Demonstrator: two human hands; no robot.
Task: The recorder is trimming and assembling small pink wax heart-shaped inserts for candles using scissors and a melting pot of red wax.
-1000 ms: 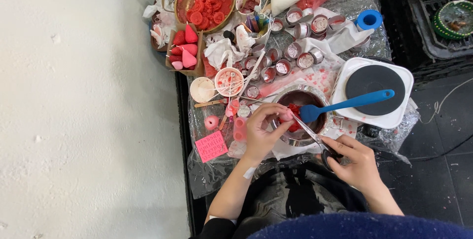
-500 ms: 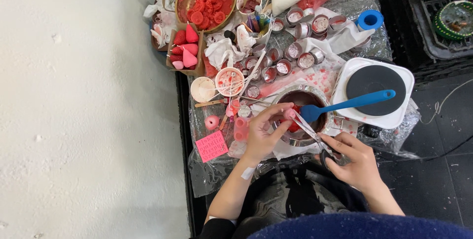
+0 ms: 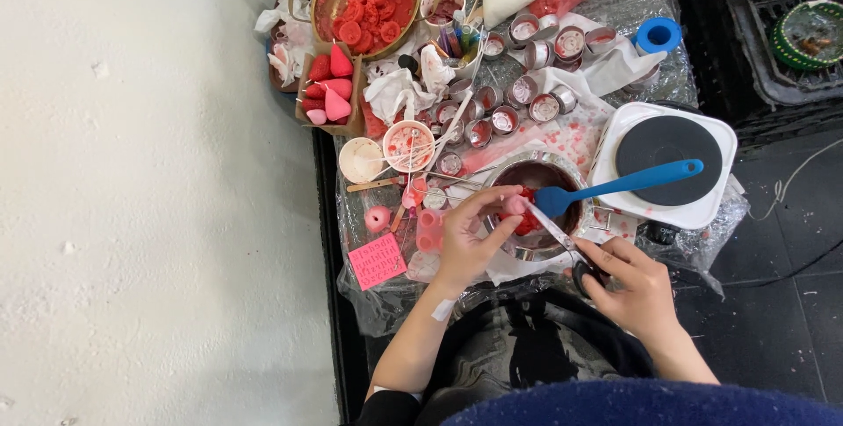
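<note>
My left hand point(image 3: 470, 237) pinches a small pink wax piece point(image 3: 514, 205) at the near rim of a metal pot point(image 3: 527, 182) that holds dark red liquid. In my right hand point(image 3: 634, 285) is a pair of scissors point(image 3: 562, 237) with black handles, and its blades reach up to the pink piece. A blue spatula point(image 3: 628, 184) rests across the pot, its handle lying over a white hot plate point(image 3: 667, 162) with a black disc.
The plastic-covered table carries several small metal tins point(image 3: 527, 92), a round tray of red wax shapes point(image 3: 364, 0), a box of strawberry-shaped pieces point(image 3: 329, 83), a pink card point(image 3: 377, 261), small pink moulds point(image 3: 428, 228) and a blue tape roll point(image 3: 658, 36). A white wall lies to the left.
Both hands stay at the pot's rim; the scissors and the pink piece have shifted only slightly. Nothing else has moved.
</note>
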